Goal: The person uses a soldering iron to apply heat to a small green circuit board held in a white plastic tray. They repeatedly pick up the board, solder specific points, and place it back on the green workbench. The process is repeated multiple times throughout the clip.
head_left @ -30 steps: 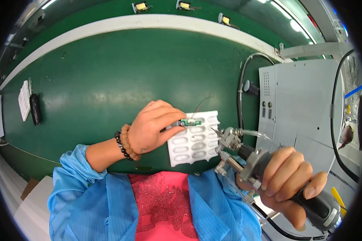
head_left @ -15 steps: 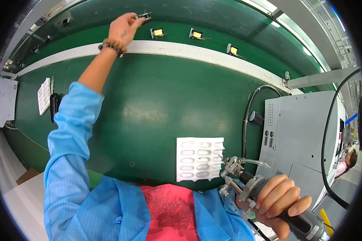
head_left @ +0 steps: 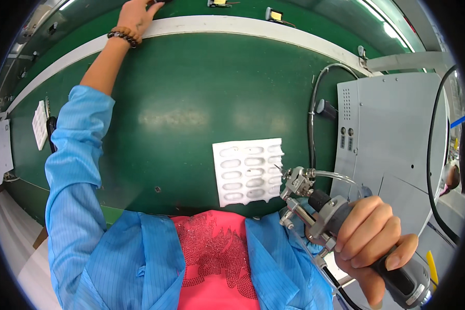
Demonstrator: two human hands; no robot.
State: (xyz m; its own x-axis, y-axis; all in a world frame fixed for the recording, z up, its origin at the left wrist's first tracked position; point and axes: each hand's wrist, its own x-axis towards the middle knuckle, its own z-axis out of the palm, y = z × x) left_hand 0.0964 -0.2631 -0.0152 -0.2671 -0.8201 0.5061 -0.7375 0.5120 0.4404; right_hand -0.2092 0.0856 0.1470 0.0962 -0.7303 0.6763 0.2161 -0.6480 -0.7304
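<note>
- Head view: the white tray point(head_left: 216, 161), with its rows of oval hollows, lay flat on the green counter point(head_left: 191, 98) and served as the landmark.
- The right hand point(head_left: 373, 236) was right of the tray and nearer the body, its fingers wrapped closely around a grey handheld tool point(head_left: 337, 216). The tool's thin metal tip point(head_left: 279, 167) pointed at the tray's ragged right edge; whether it touched could not be told.
- The left hand point(head_left: 136, 16) was stretched far beyond the tray and to its left, past the white rail point(head_left: 217, 24). Its fingers were at a dark part point(head_left: 161, 1) cut off by the upper edge, so how far they were open, or whether they gripped it, could not be told.
- Beyond the tray, past the rail, stood two yellow-and-black parts point(head_left: 276, 16) with thin wires.
- Right of the tray stood a grey cabinet point(head_left: 385, 124), with a black cable point(head_left: 311, 124) between.
- Good handling seemed to call for a light touch on the dark part's body, sparing any wires, and a steady right wrist, so that the tip did not snag the tray during the long reach.
</note>
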